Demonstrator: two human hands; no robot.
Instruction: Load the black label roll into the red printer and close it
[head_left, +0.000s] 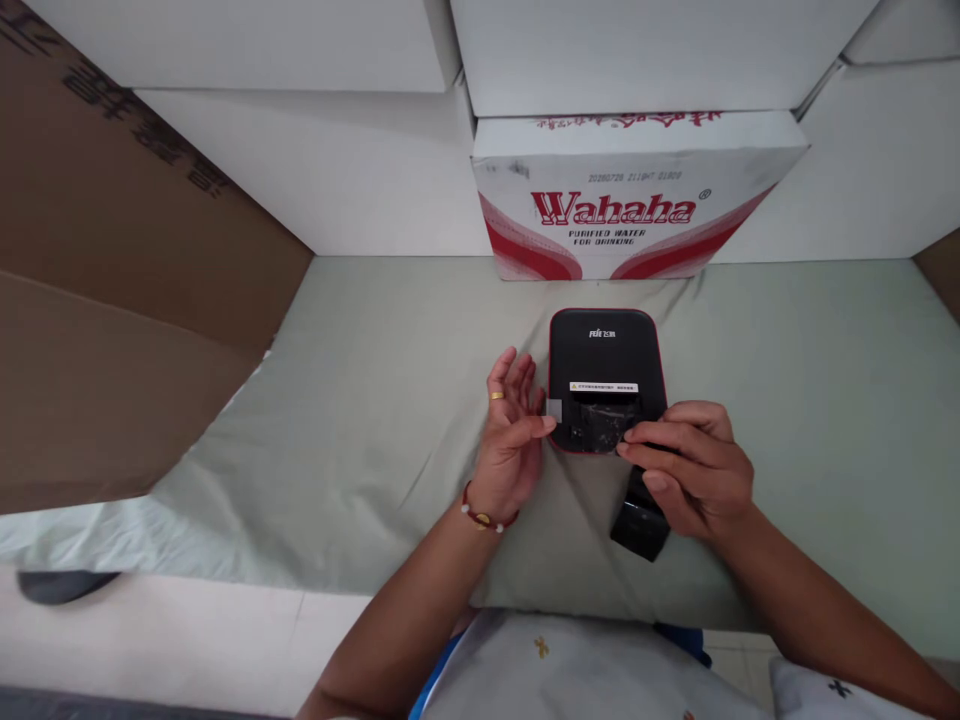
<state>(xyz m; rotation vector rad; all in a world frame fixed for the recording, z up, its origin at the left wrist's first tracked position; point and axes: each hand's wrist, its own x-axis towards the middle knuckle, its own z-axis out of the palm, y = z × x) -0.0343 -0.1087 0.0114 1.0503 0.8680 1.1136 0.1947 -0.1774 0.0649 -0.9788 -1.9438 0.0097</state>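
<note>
A black device with a red rim, shaped like a small label printer, lies on the cloth with a white warning strip across it. My left hand is at its left edge, the thumb on the lower left corner beside a small grey tab and the other fingers curled along the side. Clear, crinkled plastic film covers the device's lower recess. At the film's lower right corner, the fingertips of my right hand are pinched together. Partly beneath that hand sits a glossy black piece.
Pale green cloth covers the work surface. Behind it stand a white and red water carton and plain white boxes. A large brown cardboard box rises on the left. The surface's front edge runs close to my body.
</note>
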